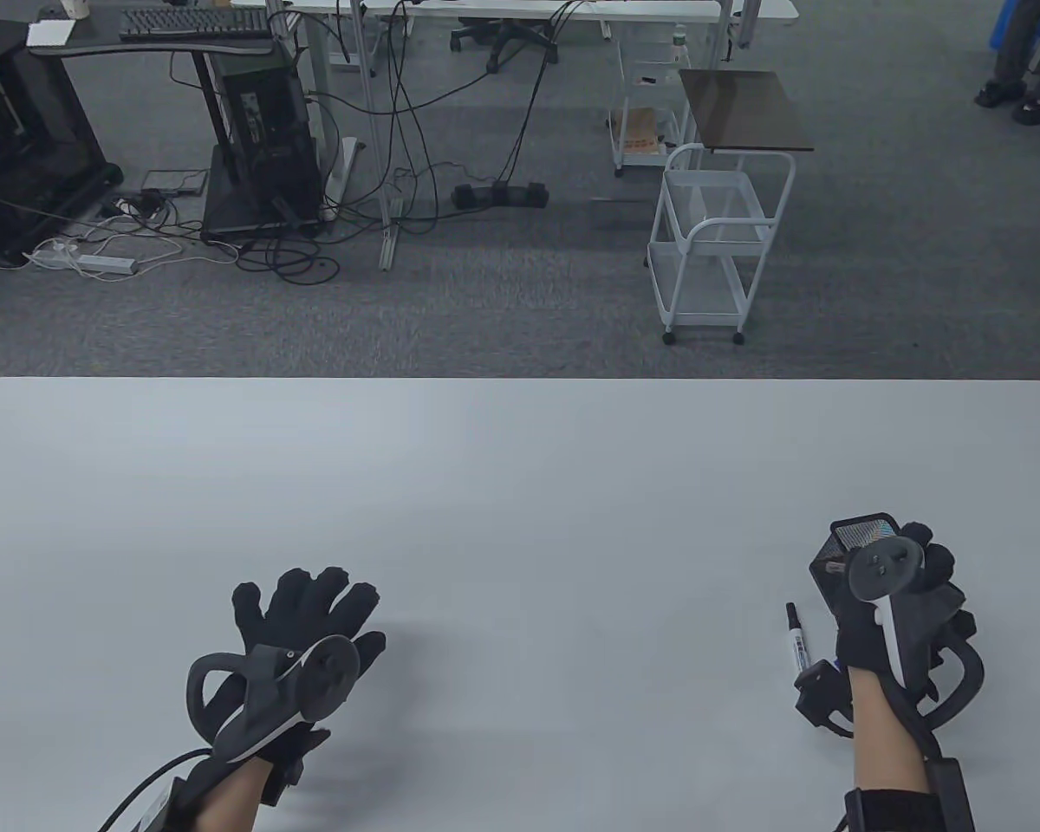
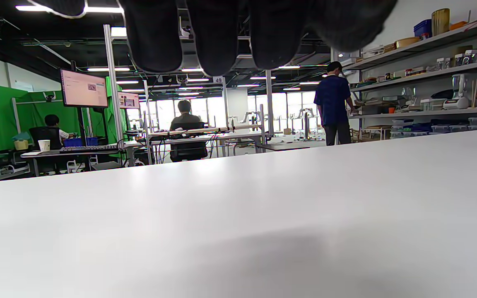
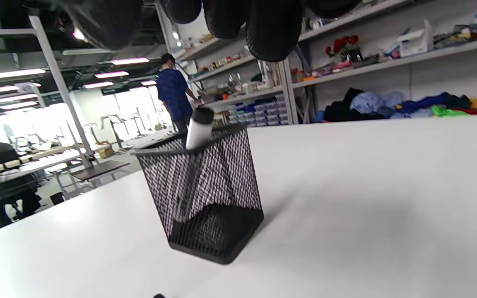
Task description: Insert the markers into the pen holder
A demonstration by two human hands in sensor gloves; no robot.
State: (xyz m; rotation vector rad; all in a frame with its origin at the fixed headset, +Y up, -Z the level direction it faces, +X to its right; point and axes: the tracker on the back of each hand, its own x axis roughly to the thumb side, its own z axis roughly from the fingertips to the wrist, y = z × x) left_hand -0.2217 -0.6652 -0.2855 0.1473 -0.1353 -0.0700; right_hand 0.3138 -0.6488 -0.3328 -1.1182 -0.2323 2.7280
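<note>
A black mesh pen holder (image 1: 832, 572) stands at the table's right front; in the right wrist view the holder (image 3: 209, 198) has one white marker with a dark cap (image 3: 199, 128) leaning inside. A second marker (image 1: 797, 637) lies flat on the table just left of my right wrist. My right hand (image 1: 932, 563) hovers over and partly hides the holder; its fingers (image 3: 271, 29) hang above the holder, apart from it and holding nothing. My left hand (image 1: 312, 598) is at the left front, fingers spread and empty; its fingers (image 2: 218, 37) hang over bare table.
The white table (image 1: 520, 485) fills the lower half of the table view, its far edge across the middle. Beyond it, on the floor, stand a white wire cart (image 1: 715, 243), desks and cables.
</note>
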